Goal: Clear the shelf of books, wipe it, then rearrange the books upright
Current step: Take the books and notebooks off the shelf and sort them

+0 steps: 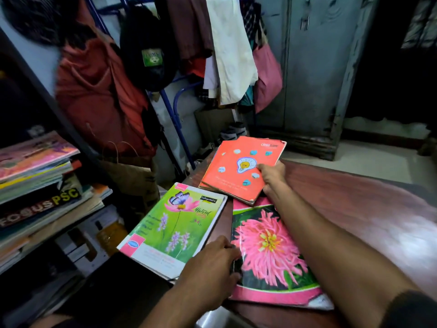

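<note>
Right hand: upper middle of the frame, gripping the right edge of the orange notebook, thumb on the cover by the light bulb drawing.
Orange notebook: a bit worn, tilted, lower corner lying over the top of the pink flower book.
Left hand: bottom centre, fingers curled round the left edge of the pink flower book, looks like a hold, though fingertips are tucked out of sight.
Pink flower book: flat on the reddish-brown table, lower middle.
Green butterfly notebook: just left of it, sticking out past the table edge.
Shelf: left side of the frame, with a stack of books lying flat, blurry.
Background: clothes hanging on a rack up top, grey metal cupboard at upper right.
</note>
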`<state>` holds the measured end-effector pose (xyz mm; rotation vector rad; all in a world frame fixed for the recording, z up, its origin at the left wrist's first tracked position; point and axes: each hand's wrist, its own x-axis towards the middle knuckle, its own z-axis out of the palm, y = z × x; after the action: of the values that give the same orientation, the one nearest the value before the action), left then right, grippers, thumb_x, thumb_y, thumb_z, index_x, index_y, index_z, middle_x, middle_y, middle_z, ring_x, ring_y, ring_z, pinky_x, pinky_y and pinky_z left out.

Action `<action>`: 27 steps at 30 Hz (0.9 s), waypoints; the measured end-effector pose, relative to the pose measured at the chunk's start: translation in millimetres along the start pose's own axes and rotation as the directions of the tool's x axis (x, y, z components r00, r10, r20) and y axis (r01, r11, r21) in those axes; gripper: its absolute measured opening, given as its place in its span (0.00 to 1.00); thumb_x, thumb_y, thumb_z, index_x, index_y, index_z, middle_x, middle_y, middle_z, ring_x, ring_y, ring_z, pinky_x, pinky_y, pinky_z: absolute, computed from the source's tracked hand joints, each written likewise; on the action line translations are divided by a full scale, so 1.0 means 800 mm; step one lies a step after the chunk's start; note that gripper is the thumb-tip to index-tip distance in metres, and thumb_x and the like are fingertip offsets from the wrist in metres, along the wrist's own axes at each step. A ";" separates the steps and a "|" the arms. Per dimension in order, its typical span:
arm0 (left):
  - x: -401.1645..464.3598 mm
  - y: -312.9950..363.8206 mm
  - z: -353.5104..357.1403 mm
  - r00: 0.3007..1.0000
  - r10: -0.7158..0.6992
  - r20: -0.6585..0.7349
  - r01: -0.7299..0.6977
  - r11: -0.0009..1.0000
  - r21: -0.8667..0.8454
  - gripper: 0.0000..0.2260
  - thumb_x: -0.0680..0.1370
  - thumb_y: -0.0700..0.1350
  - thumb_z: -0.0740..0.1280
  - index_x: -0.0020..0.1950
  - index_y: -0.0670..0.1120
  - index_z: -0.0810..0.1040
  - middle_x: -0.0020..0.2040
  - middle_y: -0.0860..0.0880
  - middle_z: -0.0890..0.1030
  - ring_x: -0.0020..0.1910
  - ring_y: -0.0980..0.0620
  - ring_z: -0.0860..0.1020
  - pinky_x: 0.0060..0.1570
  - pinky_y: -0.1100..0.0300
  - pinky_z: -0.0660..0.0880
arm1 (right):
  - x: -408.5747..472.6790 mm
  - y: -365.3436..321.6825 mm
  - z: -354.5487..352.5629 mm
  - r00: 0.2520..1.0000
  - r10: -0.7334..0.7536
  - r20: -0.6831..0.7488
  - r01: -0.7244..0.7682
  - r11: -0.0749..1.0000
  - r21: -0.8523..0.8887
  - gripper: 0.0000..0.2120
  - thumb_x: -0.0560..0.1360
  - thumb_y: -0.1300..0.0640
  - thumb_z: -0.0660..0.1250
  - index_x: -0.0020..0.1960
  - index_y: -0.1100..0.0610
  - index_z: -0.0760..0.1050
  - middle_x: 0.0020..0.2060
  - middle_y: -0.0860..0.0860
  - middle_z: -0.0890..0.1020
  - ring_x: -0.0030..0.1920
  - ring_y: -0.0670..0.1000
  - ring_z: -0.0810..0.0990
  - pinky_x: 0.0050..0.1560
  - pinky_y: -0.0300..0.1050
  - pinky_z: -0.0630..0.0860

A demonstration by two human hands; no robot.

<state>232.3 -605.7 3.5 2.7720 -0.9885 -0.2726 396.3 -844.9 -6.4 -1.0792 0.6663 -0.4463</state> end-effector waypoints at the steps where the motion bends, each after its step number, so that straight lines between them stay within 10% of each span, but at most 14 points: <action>1: 0.001 -0.001 -0.004 1.000 -0.002 -0.024 0.002 1.000 0.007 0.15 0.77 0.55 0.66 0.63 0.54 0.74 0.61 0.55 0.70 0.63 0.51 0.72 0.57 0.52 0.75 | 0.002 0.000 0.002 1.000 -0.007 -0.004 0.007 1.000 -0.008 0.14 0.71 0.74 0.68 0.42 0.55 0.77 0.49 0.58 0.85 0.43 0.57 0.84 0.44 0.55 0.83; 9: 0.006 0.004 0.021 0.991 0.125 0.044 -0.123 0.991 -0.047 0.39 0.74 0.68 0.67 0.81 0.61 0.55 0.83 0.56 0.48 0.81 0.57 0.44 0.77 0.61 0.46 | 0.013 -0.041 -0.012 0.991 -0.123 0.047 0.130 0.975 -0.183 0.13 0.71 0.74 0.68 0.43 0.57 0.80 0.47 0.59 0.86 0.42 0.58 0.85 0.44 0.59 0.84; 16: 0.000 0.001 0.019 0.968 0.240 0.079 -0.234 0.969 -0.084 0.39 0.74 0.68 0.68 0.80 0.63 0.55 0.82 0.59 0.47 0.80 0.62 0.42 0.72 0.70 0.40 | 0.018 -0.105 -0.123 0.989 -0.150 -0.008 0.146 0.970 -0.197 0.12 0.73 0.74 0.68 0.41 0.58 0.77 0.48 0.59 0.83 0.30 0.47 0.81 0.28 0.46 0.81; 27: 0.009 -0.002 -0.004 0.933 0.311 0.180 -0.308 0.950 -0.046 0.38 0.72 0.65 0.72 0.79 0.63 0.59 0.82 0.61 0.51 0.80 0.60 0.49 0.72 0.68 0.48 | -0.008 -0.090 -0.213 0.990 -0.089 -0.110 0.049 0.946 -0.319 0.10 0.76 0.73 0.66 0.52 0.61 0.77 0.49 0.59 0.82 0.40 0.56 0.83 0.39 0.52 0.81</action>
<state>239.6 -608.9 5.7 2.5569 -1.4394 -0.4941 273.3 -982.0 7.9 -1.3900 0.8306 -0.4798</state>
